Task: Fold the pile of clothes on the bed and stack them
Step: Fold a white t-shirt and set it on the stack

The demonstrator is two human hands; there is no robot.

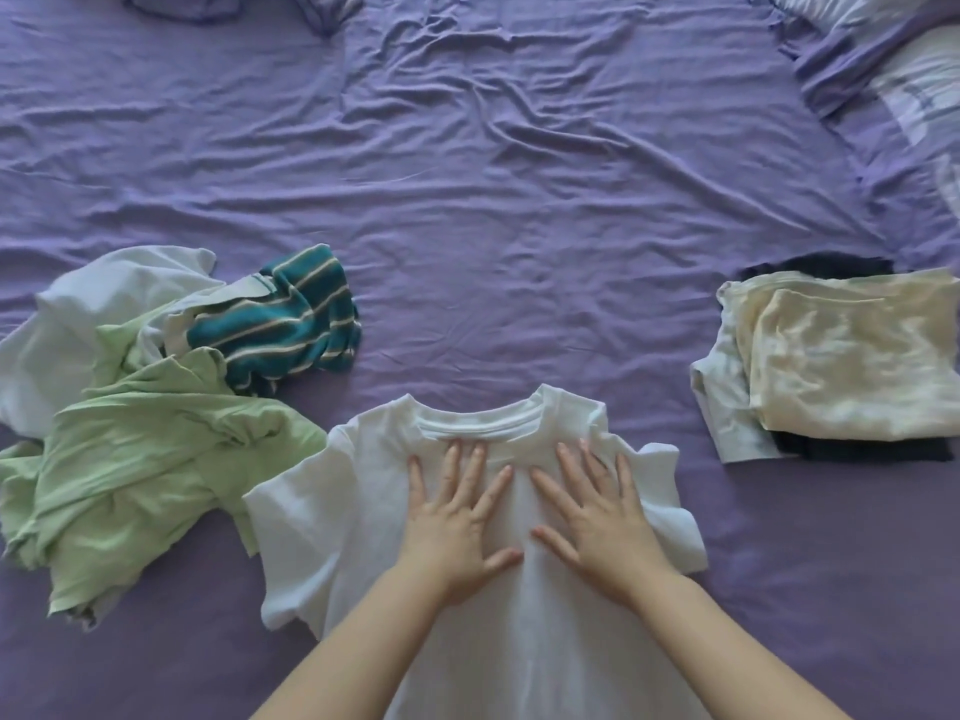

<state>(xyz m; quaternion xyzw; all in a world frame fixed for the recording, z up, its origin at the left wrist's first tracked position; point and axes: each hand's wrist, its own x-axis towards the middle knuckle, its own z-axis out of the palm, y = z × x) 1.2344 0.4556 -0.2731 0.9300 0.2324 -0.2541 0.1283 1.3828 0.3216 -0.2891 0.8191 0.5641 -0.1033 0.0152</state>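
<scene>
A white T-shirt (pixel 332 517) lies flat on the purple bed sheet (pixel 493 226) in front of me, collar away from me. My left hand (pixel 457 517) and my right hand (pixel 597 517) press side by side on its chest, fingers spread and straight. To the left sits the unfolded pile: a light green garment (pixel 140 459), a teal striped garment (pixel 291 324) and a pale white one (pixel 93 309). On the right a folded stack (pixel 841 366) has a cream piece on top, with pale and dark pieces under it.
Rumpled purple bedding and striped pillows (pixel 909 96) lie at the far right corner. More purple fabric (pixel 218 2) bunches at the top left edge. Wrinkled sheet stretches across the middle of the bed.
</scene>
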